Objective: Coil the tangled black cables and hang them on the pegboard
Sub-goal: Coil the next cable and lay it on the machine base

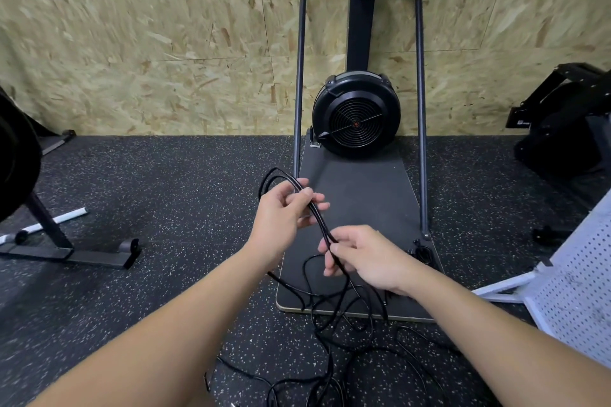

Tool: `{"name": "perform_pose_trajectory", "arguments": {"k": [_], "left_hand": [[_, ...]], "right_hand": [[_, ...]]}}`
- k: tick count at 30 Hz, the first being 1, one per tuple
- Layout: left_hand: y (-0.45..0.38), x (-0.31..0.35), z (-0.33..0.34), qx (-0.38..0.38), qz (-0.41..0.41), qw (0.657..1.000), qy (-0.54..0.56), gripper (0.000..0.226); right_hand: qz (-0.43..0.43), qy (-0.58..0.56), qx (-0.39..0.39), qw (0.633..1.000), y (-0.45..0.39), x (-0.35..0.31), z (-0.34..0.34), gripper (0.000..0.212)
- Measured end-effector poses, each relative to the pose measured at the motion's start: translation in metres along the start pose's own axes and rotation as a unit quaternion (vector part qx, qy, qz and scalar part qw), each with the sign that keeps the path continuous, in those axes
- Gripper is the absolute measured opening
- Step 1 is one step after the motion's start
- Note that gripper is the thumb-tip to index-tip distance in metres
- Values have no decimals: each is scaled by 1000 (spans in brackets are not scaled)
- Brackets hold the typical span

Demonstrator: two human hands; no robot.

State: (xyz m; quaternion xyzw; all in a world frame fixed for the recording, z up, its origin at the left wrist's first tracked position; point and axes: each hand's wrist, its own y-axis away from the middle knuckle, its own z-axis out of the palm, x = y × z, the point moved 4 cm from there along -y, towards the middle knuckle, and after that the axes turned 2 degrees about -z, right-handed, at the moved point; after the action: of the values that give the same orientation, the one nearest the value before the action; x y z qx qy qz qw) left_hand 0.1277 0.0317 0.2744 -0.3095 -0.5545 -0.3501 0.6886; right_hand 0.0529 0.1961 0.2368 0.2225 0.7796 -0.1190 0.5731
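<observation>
A bundle of thin black cable runs between my two hands in the middle of the view. My left hand grips several gathered loops, which stick out above its fingers. My right hand pinches the same strands lower down. Below my hands the cable falls into a loose tangle spread over the mat's edge and the speckled floor. The white pegboard stands tilted at the far right, partly cut off by the frame.
A black fan-wheel exercise machine with a tall tube frame stands on a dark mat against the chipboard wall. Another black machine is at right. A black stand base and white bar lie at left.
</observation>
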Motion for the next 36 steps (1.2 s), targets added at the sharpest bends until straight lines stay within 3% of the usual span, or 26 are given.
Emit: {"name": "perform_pose_trajectory", "arguments": {"k": [3, 6, 10, 12, 17, 23, 28, 32, 36], "left_hand": [[-1, -2, -2, -35, -21, 999, 15, 30], [1, -14, -1, -118, -73, 990, -36, 48], [23, -38, 13, -311, -123, 922, -194, 61], [34, -48, 23, -354, -121, 904, -207, 60], [44, -53, 45, -328, -85, 923, -181, 43], [47, -57, 55, -287, -86, 939, -170, 13], [50, -59, 58, -308, -117, 935, -130, 13], [59, -54, 62, -363, -161, 910, -119, 36], [59, -55, 61, -341, -163, 915, -137, 27]], "right_hand": [[-22, -32, 35, 999, -2, -8, -6, 26], [-58, -61, 80, 993, -5, -19, -16, 27], [-111, -189, 117, 969, -10, -41, -34, 32], [-128, -252, 116, 952, -11, -50, -37, 33], [-141, -298, 154, 931, -16, -47, -43, 31], [-139, -260, 183, 938, -18, -33, -47, 30], [-115, -229, 178, 950, -21, -24, -49, 26], [-95, -198, 204, 954, -22, -13, -52, 22], [-84, -189, 211, 956, -22, -11, -48, 21]]}}
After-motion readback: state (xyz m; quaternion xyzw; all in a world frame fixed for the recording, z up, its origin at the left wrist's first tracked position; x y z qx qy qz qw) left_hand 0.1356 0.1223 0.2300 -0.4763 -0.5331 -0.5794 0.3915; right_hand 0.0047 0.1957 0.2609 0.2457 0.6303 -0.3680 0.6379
